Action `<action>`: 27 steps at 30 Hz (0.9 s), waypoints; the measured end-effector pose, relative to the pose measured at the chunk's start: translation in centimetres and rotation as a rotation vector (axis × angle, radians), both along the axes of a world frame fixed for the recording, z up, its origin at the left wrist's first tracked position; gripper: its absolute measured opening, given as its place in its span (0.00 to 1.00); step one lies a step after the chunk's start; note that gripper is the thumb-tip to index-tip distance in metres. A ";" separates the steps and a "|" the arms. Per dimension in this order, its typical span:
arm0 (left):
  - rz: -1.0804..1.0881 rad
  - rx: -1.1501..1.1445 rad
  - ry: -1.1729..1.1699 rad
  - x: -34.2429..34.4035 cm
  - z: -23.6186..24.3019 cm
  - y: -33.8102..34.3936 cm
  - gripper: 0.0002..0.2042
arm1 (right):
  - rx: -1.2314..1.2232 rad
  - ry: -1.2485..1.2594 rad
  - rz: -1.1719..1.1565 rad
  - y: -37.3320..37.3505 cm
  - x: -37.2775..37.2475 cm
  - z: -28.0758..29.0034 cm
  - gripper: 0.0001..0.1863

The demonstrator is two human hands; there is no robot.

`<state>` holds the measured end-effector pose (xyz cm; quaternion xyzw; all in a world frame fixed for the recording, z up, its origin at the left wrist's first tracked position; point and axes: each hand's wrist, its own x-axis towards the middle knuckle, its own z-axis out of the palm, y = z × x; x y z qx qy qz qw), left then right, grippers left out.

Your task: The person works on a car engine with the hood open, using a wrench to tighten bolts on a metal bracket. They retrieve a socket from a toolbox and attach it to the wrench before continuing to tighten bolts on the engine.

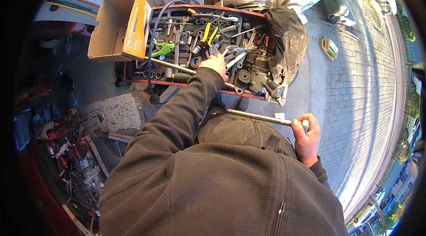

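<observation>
My left hand (pixel 214 66) reaches down into a red tool drawer (pixel 133 79) full of loose tools. Its fingers are stretched out among the sockets, just below yellow-handled pliers (pixel 207 31); I see nothing held in them. My right hand (pixel 307 139) is wrapped round the head end of a long metal breaker bar (pixel 262 117), which points left across my lap. Around the left hand lie combination wrenches (pixel 177 43), green-handled pliers (pixel 164 50) and a ring-shaped socket (pixel 195 61). An impact wrench (pixel 262 76) rests at the drawer's right end.
An open cardboard box (pixel 111 27) sits on the drawer's left end, with a black cable (pixel 151 54) looping beside it. A dark cloth (pixel 288 43) drapes over the right end. Engine parts (pixel 84 160) fill the lower left. A plastic container (pixel 329 48) lies on the floor at right.
</observation>
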<state>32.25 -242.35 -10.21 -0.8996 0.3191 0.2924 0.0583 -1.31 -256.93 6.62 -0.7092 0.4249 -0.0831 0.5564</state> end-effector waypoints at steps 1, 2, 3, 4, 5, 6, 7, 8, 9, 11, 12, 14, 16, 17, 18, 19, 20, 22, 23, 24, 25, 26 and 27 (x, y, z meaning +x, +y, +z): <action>-0.030 -0.024 -0.010 0.8 -0.1 0.2 0.35 | 0.006 -0.010 -0.017 0.1 0.1 -0.1 0.10; -0.019 0.000 -0.009 1.8 -0.1 0.3 0.30 | 0.011 -0.005 -0.033 0.2 0.2 -0.3 0.10; -0.047 -0.009 0.038 3.2 0.1 0.6 0.28 | 0.022 0.007 -0.042 0.3 0.3 -0.5 0.10; -0.066 0.002 0.085 4.7 0.4 0.8 0.26 | 0.033 0.024 -0.054 0.4 0.4 -0.7 0.10; -0.057 -0.013 0.099 6.0 0.8 0.8 0.25 | 0.036 0.013 -0.049 0.4 0.6 -0.9 0.10; -0.042 -0.026 0.100 7.2 1.4 0.9 0.25 | 0.038 0.008 -0.046 0.4 0.7 -1.1 0.10; 0.012 -0.114 0.052 8.2 2.0 1.2 0.26 | 0.039 0.002 -0.052 0.4 0.9 -1.3 0.10; 0.067 -0.138 0.012 9.3 2.6 1.2 0.26 | 0.037 -0.002 -0.041 0.3 1.1 -1.5 0.10; 0.073 -0.175 0.025 10.3 3.2 1.1 0.26 | 0.032 -0.006 -0.039 0.3 1.3 -1.6 0.10; 0.059 -0.227 0.025 11.9 4.1 0.8 0.28 | 0.013 -0.001 -0.024 0.2 1.8 -1.7 0.10; 0.042 -0.228 0.007 12.3 4.3 0.5 0.28 | 0.026 -0.005 -0.027 0.2 2.0 -1.8 0.10; 0.064 -0.211 0.050 12.7 4.3 -0.1 0.30 | 0.041 -0.011 -0.033 0.3 2.3 -1.7 0.10; 0.037 -0.165 0.108 12.4 4.0 -0.8 0.29 | 0.048 -0.021 -0.024 0.3 2.6 -1.7 0.10; 0.004 -0.127 0.131 12.1 3.8 -1.2 0.29 | 0.049 -0.027 -0.021 0.3 2.6 -1.6 0.10; -0.045 -0.117 0.099 11.7 3.6 -1.5 0.28 | 0.021 -0.016 -0.003 0.4 2.7 -1.6 0.10; -0.027 -0.087 0.127 11.5 3.4 -1.8 0.29 | -0.009 -0.005 0.014 0.4 2.8 -1.6 0.10; -0.008 -0.057 0.157 11.1 3.2 -2.0 0.30 | -0.051 0.008 0.033 0.4 2.8 -1.6 0.09; 0.092 -0.090 0.107 9.7 2.7 -2.2 0.32 | -0.017 0.011 0.016 0.6 2.9 -1.7 0.09; 0.167 -0.155 0.103 8.7 2.3 -2.3 0.31 | -0.002 0.012 0.014 0.7 3.0 -1.7 0.09; 0.252 -0.220 0.101 7.5 1.8 -2.4 0.30 | 0.022 0.012 0.015 0.8 3.1 -1.7 0.09; 0.299 -0.321 0.060 6.1 1.2 -2.2 0.30 | 0.044 0.011 0.016 0.9 3.2 -1.7 0.09; 0.310 -0.457 0.043 4.7 0.5 -1.9 0.29 | 0.064 0.019 0.009 1.0 3.3 -1.7 0.09; 0.291 -0.567 0.053 3.6 -0.1 -1.5 0.30 | 0.039 0.031 0.026 1.0 3.4 -1.7 0.10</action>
